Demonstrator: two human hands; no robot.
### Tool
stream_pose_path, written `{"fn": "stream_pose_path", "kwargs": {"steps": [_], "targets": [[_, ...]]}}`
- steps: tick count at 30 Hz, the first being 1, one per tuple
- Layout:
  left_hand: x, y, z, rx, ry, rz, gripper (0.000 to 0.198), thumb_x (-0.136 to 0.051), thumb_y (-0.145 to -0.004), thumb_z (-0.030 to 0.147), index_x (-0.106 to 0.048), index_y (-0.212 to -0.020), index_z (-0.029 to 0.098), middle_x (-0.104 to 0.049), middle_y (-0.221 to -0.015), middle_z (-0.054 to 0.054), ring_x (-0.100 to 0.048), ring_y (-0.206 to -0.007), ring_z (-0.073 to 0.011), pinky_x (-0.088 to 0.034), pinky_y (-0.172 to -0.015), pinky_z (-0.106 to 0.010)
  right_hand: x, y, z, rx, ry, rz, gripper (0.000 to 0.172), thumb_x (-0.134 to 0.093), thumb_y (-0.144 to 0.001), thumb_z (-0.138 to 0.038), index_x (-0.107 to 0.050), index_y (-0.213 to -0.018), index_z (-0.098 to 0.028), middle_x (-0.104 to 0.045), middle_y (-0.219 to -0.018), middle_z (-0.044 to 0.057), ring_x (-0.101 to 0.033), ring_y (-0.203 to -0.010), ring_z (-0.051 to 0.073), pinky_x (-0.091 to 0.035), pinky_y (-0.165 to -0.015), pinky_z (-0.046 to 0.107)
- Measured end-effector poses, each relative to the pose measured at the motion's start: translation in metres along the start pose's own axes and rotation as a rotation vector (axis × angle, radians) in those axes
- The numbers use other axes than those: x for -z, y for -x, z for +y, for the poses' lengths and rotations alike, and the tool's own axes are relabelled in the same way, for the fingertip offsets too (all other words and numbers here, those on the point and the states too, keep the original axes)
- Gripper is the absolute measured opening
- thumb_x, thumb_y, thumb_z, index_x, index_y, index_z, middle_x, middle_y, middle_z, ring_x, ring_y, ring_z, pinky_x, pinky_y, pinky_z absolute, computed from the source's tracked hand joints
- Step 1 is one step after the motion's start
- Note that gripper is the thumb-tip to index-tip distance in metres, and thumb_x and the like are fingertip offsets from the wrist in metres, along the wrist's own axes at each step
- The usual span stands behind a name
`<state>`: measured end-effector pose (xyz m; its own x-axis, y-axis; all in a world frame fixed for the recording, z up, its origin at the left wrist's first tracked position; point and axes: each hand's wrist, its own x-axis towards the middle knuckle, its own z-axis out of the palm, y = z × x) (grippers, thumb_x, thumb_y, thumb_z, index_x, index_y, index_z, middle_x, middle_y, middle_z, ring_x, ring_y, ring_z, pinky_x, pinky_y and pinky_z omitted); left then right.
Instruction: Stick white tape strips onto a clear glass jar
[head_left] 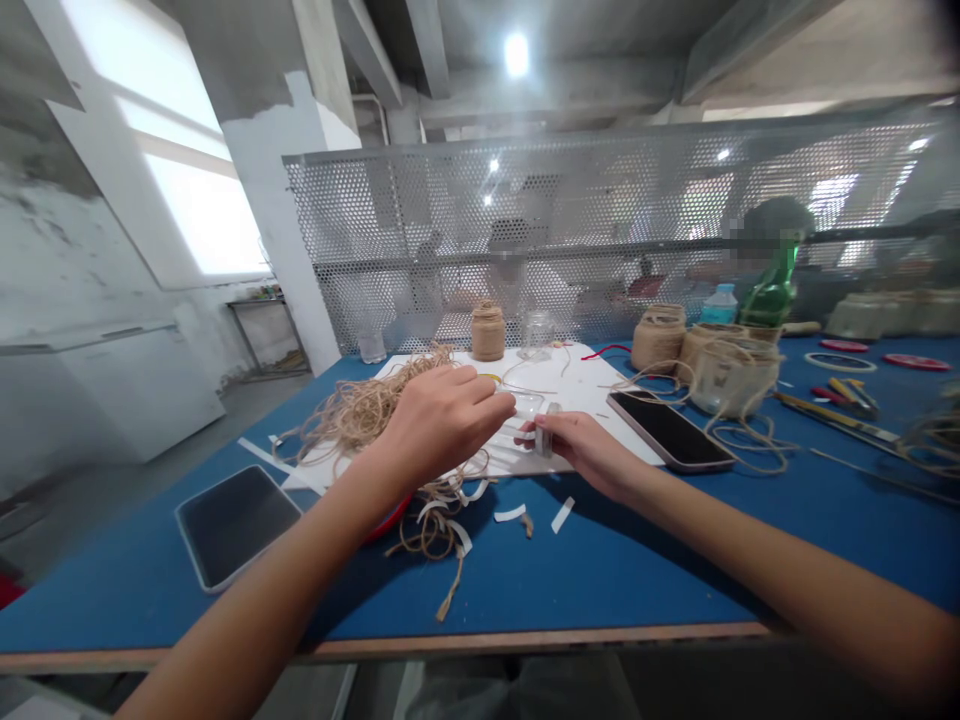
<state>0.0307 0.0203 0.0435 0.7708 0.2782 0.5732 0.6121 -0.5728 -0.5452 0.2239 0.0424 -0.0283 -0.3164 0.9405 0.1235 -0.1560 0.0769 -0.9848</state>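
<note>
My left hand (442, 415) hovers over the white board (577, 385), fingers curled and pinched on something small and pale that I cannot make out. My right hand (581, 445) is closed on a small clear roll of tape (546, 432) at the board's near edge, just right of the left hand. A small clear glass jar (526, 404) lies between the two hands. A tangle of jute twine (360, 410) spreads left of and under my left hand. Cut white strips (525, 512) lie on the blue table in front of the hands.
A dark tablet (236, 520) lies at the left, a phone (669, 430) to the right of my right hand. Twine-wrapped jars (487, 332) (658, 338) and a partly wrapped jar (735, 375) stand behind. Tools (832, 405) lie at far right. A perforated metal screen (600, 220) backs the table (637, 580); people sit behind it.
</note>
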Motion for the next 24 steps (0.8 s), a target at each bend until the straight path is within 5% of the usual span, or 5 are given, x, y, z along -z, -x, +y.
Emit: {"fn": "stream_pose_path", "kwargs": {"steps": [7, 11, 16, 24], "targets": [[0.014, -0.003, 0.000, 0.022, -0.027, 0.043, 0.025, -0.038, -0.088, 0.024, -0.062, -0.080, 0.021, -0.055, -0.062, -0.001, -0.044, -0.063, -0.0123, -0.029, -0.058, -0.027, 0.009, -0.004, 0.006, -0.005, -0.061, 0.084, 0.020, -0.061, -0.071, -0.032, -0.068, -0.075, -0.014, -0.068, -0.076, 0.006, -0.062, -0.079, 0.016, -0.040, -0.082, 0.029], [0.012, -0.002, -0.004, 0.181, 0.117, 0.037, 0.027, -0.040, -0.087, 0.030, -0.064, -0.077, 0.020, -0.059, -0.063, -0.002, -0.048, -0.063, -0.0118, -0.031, -0.056, -0.025, 0.011, -0.005, 0.006, 0.010, -0.032, 0.067, 0.023, -0.060, -0.073, -0.033, -0.067, -0.079, -0.013, -0.068, -0.078, 0.007, -0.062, -0.081, 0.017, -0.040, -0.083, 0.029], [0.006, 0.002, -0.006, 0.453, 0.483, -0.117, 0.024, -0.046, -0.084, 0.034, -0.065, -0.083, 0.021, -0.067, -0.077, -0.001, -0.057, -0.071, -0.0128, -0.039, -0.060, -0.022, 0.005, -0.002, 0.004, -0.007, -0.096, -0.013, 0.029, -0.053, -0.079, -0.041, -0.067, -0.080, -0.016, -0.067, -0.078, 0.005, -0.063, -0.083, 0.017, -0.039, -0.087, 0.030], [0.002, 0.000, -0.003, 0.535, 0.573, -0.151, 0.023, -0.047, -0.082, 0.035, -0.066, -0.082, 0.022, -0.068, -0.079, -0.002, -0.059, -0.074, -0.0152, -0.042, -0.065, -0.025, 0.006, -0.003, 0.007, -0.012, -0.116, -0.036, 0.037, -0.047, -0.082, -0.047, -0.067, -0.080, -0.016, -0.068, -0.080, 0.006, -0.064, -0.081, 0.019, -0.038, -0.090, 0.034]]}}
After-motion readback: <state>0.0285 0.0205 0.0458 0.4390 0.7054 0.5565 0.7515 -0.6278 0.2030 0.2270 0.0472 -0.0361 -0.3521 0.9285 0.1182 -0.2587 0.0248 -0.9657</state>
